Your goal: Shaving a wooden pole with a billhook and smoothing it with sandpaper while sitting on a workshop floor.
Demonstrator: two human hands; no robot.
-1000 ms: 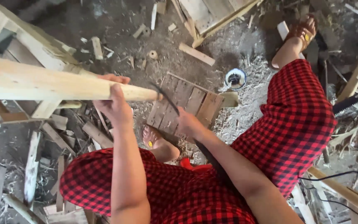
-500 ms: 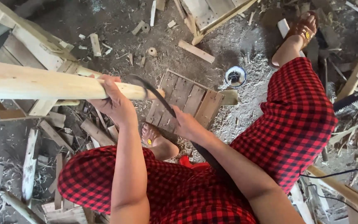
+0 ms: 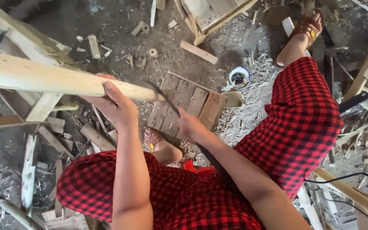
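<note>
place: rough woodworking shop | floor: dirt under sawdust, shavings and offcuts (image 3: 199,52) | around: pale timber frames (image 3: 43,106), small slatted panel (image 3: 188,106), handsaw (image 3: 354,102), black cable (image 3: 346,176)

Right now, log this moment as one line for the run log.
left hand: grips wooden pole | right hand: holds dark curved blade against pole's end | floor: shavings, offcuts | small pallet: under the blade

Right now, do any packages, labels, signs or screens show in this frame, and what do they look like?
No signs or screens.
Round tin: on the floor beyond the wooden board, white rim, dark inside, open.
Small round yellow stickers: one on each sandal; print too small to tell.
</note>
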